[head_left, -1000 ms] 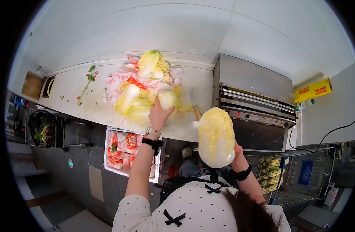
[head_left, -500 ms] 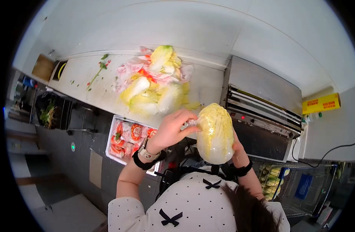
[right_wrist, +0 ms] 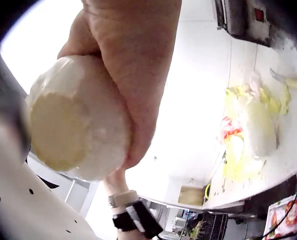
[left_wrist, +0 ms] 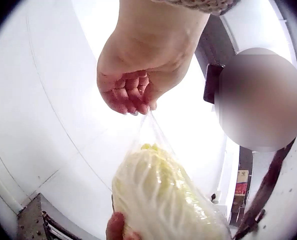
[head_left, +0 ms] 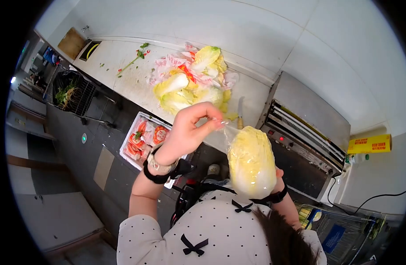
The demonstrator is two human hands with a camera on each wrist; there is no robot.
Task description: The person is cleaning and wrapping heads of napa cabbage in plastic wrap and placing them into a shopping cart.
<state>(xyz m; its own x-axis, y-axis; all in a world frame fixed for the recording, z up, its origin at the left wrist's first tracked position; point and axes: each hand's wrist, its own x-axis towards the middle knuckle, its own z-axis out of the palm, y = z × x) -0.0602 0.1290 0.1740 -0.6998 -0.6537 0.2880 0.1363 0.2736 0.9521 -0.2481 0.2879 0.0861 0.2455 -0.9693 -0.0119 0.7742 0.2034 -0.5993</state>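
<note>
- Head view: half a second on, our left hand had drawn away from the cabbage, pinching clear film stretched between them.
- So yeah, we figured the film was getting tugged longer.
- That cabbage sat gripped in our right hand.

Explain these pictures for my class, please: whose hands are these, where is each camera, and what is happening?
No robot here: a person works with bare hands. The wide picture comes from a camera on the head, looking forward and down; the other two come from cameras worn on each wrist. The left hand pinches clear film drawn out from the leafy end of a wrapped cabbage. The right hand holds that cabbage by its side, above the floor. On the pale counter lie cabbage leaves, pink-and-white wrapping, a green stem and a knife.
</note>
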